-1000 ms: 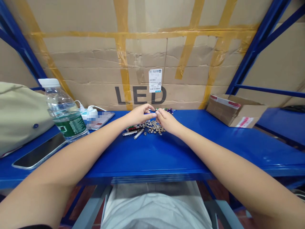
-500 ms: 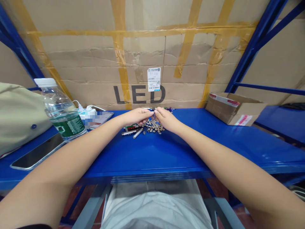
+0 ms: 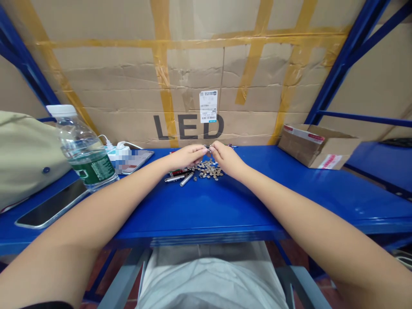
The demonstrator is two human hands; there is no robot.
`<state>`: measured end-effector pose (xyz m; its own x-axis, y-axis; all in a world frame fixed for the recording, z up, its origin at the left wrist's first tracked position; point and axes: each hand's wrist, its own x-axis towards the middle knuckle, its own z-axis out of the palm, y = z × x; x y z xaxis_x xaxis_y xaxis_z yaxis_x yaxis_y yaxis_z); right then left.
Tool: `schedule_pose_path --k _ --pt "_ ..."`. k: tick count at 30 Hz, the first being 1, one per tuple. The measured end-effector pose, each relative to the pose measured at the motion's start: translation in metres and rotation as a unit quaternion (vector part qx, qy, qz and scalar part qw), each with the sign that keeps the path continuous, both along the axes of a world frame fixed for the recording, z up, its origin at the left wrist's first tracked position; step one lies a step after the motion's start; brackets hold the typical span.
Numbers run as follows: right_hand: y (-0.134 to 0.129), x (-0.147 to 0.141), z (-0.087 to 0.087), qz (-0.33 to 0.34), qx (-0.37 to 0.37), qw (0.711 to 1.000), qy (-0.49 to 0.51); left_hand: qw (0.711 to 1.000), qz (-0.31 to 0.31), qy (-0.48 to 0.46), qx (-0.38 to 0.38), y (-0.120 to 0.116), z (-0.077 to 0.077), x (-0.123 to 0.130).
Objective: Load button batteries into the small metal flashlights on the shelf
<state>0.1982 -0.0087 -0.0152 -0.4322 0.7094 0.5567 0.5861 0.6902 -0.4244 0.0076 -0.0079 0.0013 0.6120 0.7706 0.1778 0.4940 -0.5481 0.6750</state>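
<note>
My left hand [image 3: 189,156] and my right hand [image 3: 225,158] meet above the blue table [image 3: 206,206], fingertips pinched close together. Something small and dark shows between them, too small to name. Beneath and between the hands lies a spread of small round silvery discs [image 3: 212,170]. Just left of the discs, silver pen-like tubes [image 3: 187,179] rest beside red and green ones [image 3: 179,172], partly hidden by my left hand. More thin items lie behind my right hand, mostly covered by it.
A water bottle [image 3: 93,163], a phone [image 3: 53,204], a power strip [image 3: 118,152] and a light-coloured bag [image 3: 28,159] are at the left. An open cardboard box [image 3: 302,148] sits at the right. A large taped cardboard sheet [image 3: 128,94] stands behind the table.
Both hands stay together in nearly the same place. My right hand's fingers have risen slightly, and a small dark piece now shows between the fingertips.
</note>
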Motion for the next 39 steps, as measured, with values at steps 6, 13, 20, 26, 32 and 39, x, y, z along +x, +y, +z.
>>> schedule_pose_path --k 6,13,20,26,32,39 --pt "0.004 0.003 -0.003 -0.014 -0.007 1.0 -0.006 0.974 -0.002 0.147 0.171 0.003 0.0 -0.003" --pt "0.004 0.009 0.002 -0.021 -0.033 0.999 0.026 0.911 0.006 0.313 0.268 0.009 -0.001 -0.004" --pt "0.005 0.01 0.003 -0.029 -0.053 0.998 0.016 0.885 -0.004 0.361 0.293 0.014 -0.005 -0.002" --pt "0.003 0.01 0.003 -0.022 -0.05 0.999 -0.006 0.857 0.0 0.403 0.321 0.013 0.0 0.005" --pt "-0.002 0.01 0.005 -0.043 -0.062 0.994 -0.074 0.856 0.009 0.416 0.306 0.01 0.005 0.006" --pt "0.002 0.007 0.003 -0.089 0.01 0.969 -0.231 0.935 0.09 0.24 0.246 0.033 0.005 -0.024"
